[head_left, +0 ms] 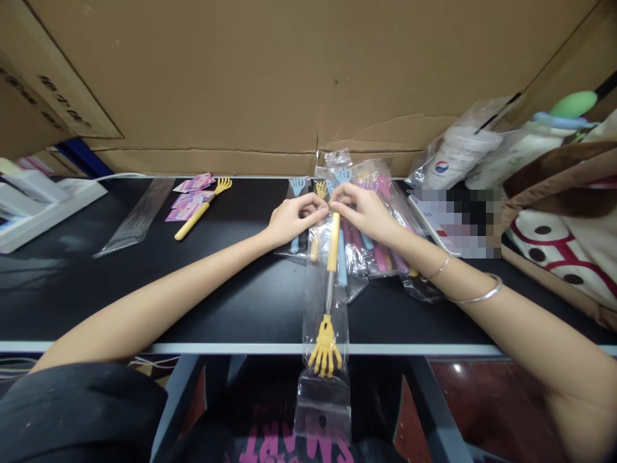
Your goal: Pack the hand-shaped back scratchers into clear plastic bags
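Note:
In front of me a yellow back scratcher (332, 241) with a metal rod lies inside a clear plastic bag (314, 302). Its hand-shaped head points toward me and reaches past the table's front edge, where the bag's flap hangs down. My left hand (296, 218) and my right hand (361, 209) meet at the far end of this bag, by the handle's tip, with thumbs and fingers pinched on the plastic. Behind and beneath them lie several bagged back scratchers (380, 238) in blue, yellow, pink and purple.
On the left lie an unbagged yellow back scratcher (195, 218), pink-purple cards (190, 196) and flat clear bags (137, 218). A white power strip (43, 209) stands farther left. At the right are a phone (436, 222), a bagged cup (463, 154), a bottle (544, 138) and a cloth bag (569, 225).

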Motion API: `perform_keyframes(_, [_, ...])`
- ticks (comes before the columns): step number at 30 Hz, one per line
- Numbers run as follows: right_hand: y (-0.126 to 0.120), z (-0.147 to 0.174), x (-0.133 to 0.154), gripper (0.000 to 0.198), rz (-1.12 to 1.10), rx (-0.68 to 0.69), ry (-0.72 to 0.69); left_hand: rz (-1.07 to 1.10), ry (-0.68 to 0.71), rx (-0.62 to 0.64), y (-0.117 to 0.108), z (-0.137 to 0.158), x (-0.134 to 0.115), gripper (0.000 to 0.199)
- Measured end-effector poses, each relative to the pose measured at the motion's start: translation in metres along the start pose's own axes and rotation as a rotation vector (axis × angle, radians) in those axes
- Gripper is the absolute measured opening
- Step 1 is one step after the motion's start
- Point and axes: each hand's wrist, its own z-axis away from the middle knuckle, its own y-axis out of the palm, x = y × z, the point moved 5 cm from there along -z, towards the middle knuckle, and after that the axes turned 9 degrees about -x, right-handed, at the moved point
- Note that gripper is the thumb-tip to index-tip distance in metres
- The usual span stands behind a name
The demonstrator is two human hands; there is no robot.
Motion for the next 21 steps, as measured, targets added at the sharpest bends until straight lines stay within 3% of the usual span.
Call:
perform_keyframes(5, [-0.0036,-0.0044,0.0001,0.010,-0.054,0.065,0.002,-0.098,0.031,0.036,0.0011,0.0006,-0.0006,0.037])
perform_keyframes(21, [-0.0008,0.0008,0.0063,0.008,-0.053,0.048,0.044,-0.028,0.092,-0.020,-0.0022,0.0011,-0.0040,0.039])
